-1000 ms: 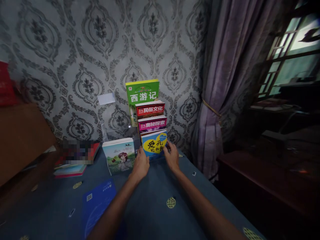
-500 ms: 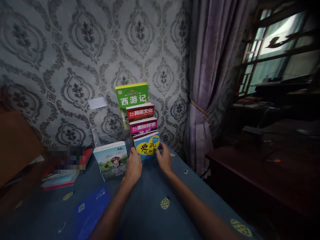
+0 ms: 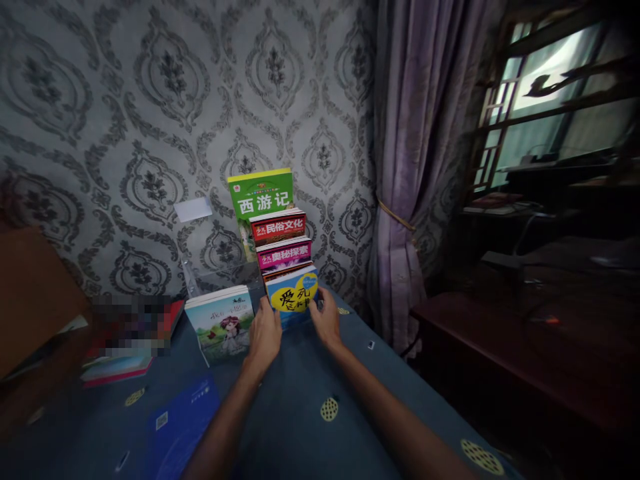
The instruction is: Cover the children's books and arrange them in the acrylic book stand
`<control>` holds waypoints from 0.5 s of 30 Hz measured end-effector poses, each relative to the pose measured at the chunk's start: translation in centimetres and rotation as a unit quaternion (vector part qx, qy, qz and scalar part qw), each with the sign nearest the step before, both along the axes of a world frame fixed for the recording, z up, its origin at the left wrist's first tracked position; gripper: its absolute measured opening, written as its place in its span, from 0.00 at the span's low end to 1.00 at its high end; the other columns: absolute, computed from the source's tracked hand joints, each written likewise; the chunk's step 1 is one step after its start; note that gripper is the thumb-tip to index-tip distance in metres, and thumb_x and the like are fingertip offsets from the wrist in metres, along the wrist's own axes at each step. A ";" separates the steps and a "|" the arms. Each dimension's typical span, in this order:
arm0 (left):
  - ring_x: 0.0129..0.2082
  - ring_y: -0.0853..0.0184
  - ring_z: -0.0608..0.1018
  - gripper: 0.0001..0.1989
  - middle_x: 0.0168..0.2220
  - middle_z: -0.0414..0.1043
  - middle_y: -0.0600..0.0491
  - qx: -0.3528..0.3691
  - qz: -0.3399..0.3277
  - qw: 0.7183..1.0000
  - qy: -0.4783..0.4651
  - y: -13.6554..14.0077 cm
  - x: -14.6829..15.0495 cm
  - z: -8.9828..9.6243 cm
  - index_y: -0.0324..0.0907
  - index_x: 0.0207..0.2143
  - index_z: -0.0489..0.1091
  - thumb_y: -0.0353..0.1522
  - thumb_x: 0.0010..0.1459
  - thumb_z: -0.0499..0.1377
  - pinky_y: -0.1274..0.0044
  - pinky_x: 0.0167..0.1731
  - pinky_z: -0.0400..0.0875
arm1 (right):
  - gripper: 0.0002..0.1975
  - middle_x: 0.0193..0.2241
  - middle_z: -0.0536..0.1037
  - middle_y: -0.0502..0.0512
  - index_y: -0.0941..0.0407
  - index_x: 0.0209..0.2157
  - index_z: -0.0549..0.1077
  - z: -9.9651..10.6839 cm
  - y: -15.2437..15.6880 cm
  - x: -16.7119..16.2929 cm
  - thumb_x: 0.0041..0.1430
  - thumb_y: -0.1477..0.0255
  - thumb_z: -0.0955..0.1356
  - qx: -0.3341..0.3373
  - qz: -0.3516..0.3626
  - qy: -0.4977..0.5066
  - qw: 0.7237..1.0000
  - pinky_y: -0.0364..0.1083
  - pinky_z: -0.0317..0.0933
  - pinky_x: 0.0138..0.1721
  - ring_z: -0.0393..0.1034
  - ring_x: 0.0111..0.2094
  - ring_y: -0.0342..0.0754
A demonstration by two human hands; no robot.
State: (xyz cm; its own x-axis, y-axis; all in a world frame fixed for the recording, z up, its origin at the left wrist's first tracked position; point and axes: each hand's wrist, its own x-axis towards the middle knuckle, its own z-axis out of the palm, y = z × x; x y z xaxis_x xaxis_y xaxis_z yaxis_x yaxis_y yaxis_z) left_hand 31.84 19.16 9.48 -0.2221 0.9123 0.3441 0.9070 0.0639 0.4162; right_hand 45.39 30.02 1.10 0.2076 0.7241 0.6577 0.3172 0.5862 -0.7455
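Observation:
A blue book with a yellow heart (image 3: 293, 293) stands upright at the front of a tiered row. My left hand (image 3: 265, 330) grips its left edge and my right hand (image 3: 326, 316) its right edge, fingers closed. Behind it rise a magenta-covered book (image 3: 287, 253), a red-covered book (image 3: 280, 227) and a tall green book (image 3: 264, 193) near the wall. Left of my left hand, books with a girl on the front cover (image 3: 223, 327) stand in a clear plastic holder (image 3: 190, 277), which is hard to make out.
A blue booklet (image 3: 183, 427) lies on the dark cloth-covered table (image 3: 280, 427). Several stacked books (image 3: 120, 363) and a brown box (image 3: 35, 300) are at left. A purple curtain (image 3: 405, 167) hangs at right, beside a dark red wooden surface (image 3: 480, 353).
The view has shifted slightly. Both hands stay at the sides of the blue book, with almost no movement visible.

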 end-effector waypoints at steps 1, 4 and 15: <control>0.46 0.57 0.80 0.10 0.47 0.76 0.39 -0.009 0.012 1.000 0.021 0.2 0.0 0.1 0.38 0.50 0.59 0.30 0.68 0.47 0.73 0.40 0.71 | 0.19 0.45 0.77 0.61 0.57 0.49 0.71 0.0 0.0 0.0 0.57 0.68 0.63 0.001 -0.001 -0.004 1.000 0.56 0.63 0.51 0.70 0.46 0.55; 0.42 0.54 0.82 0.13 0.42 0.78 0.37 -0.053 0.046 0.994 0.089 0.8 0.0 0.8 0.34 0.51 0.60 0.32 0.69 0.44 0.71 0.35 0.72 | 0.20 0.46 0.76 0.62 0.57 0.51 0.71 0.0 0.0 0.0 0.58 0.68 0.62 0.006 -0.007 -0.017 1.000 0.56 0.63 0.52 0.69 0.47 0.55; 0.41 0.54 0.82 0.16 0.40 0.79 0.36 -0.066 0.059 0.987 0.134 1.9 -0.1 1.0 0.30 0.54 0.60 0.29 0.69 0.42 0.72 0.34 0.74 | 0.24 0.47 0.75 0.62 0.57 0.57 0.68 -0.6 0.5 0.2 0.59 0.70 0.61 0.006 -0.031 -0.077 0.997 0.59 0.61 0.55 0.67 0.50 0.57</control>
State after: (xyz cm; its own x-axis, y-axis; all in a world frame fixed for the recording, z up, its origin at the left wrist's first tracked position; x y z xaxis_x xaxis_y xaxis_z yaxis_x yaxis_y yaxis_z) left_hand 31.76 21.02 10.46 -0.2471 0.9260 0.2854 0.9663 0.2135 0.1440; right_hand 45.55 30.49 0.46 0.1475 0.7046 0.6941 0.4626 0.5712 -0.6781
